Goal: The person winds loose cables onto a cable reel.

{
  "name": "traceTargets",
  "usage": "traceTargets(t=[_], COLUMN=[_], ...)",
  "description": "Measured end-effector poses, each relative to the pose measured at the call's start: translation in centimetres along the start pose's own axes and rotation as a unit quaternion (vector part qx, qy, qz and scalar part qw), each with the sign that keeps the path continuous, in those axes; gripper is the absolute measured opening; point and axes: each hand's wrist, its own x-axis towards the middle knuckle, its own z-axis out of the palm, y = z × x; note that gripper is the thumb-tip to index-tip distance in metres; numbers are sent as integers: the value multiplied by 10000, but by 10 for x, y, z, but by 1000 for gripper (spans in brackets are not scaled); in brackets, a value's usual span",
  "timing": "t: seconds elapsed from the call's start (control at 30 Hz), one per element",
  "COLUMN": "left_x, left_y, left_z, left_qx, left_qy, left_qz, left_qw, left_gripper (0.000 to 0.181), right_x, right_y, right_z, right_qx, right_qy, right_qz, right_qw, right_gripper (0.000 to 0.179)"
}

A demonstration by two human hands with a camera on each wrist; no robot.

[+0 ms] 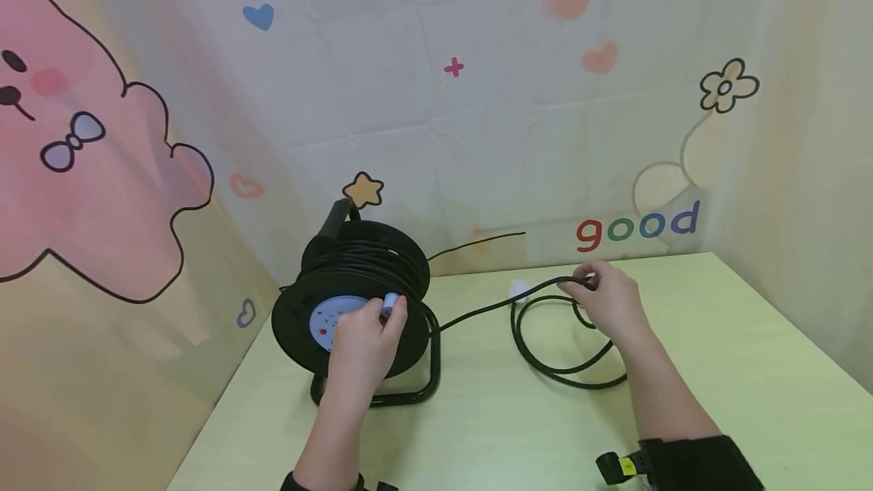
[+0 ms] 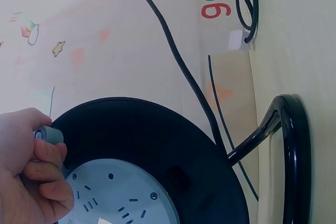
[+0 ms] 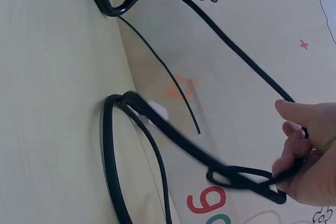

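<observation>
A black cable reel (image 1: 293,328) with a pale blue socket panel (image 2: 123,182) stands on the left of the table in the head view. My left hand (image 1: 361,339) grips the small blue crank knob (image 2: 52,135) on the reel's front disc. To the right, my right hand (image 1: 614,303) pinches the black cable (image 1: 484,311) a little above the table. From there the cable slopes down to the reel, where several turns are wound on the drum. Its loose part lies in loops (image 3: 109,156) under and beside my right hand.
A white block-like piece (image 1: 518,291), perhaps the plug, sits by the loops at the table's back edge. The reel's black tube stand (image 1: 409,398) rests on the pale table (image 1: 491,430). Behind hangs a printed curtain (image 1: 409,97), with a thin dark line (image 1: 477,242) near its bottom.
</observation>
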Motion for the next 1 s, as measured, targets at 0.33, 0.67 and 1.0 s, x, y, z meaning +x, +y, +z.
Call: traceTargets(t=[0.33, 0.67, 1.0], left_x=[0, 0, 0], left_y=[0, 1, 0], left_z=[-1, -1, -1], left_qx=[3, -41, -77], left_qy=[28, -39, -66], left_qz=[27, -30, -38], left_qw=[10000, 10000, 9999], left_gripper=[48, 47, 47], right_x=[6, 8, 10], right_y=[13, 32, 44], right_z=[-9, -30, -37], right_qx=[-122, -233, -383], right_qy=[-92, -434, -425], right_qz=[7, -681, -1341], right_qw=[9999, 9965, 9893], right_gripper=[32, 31, 16])
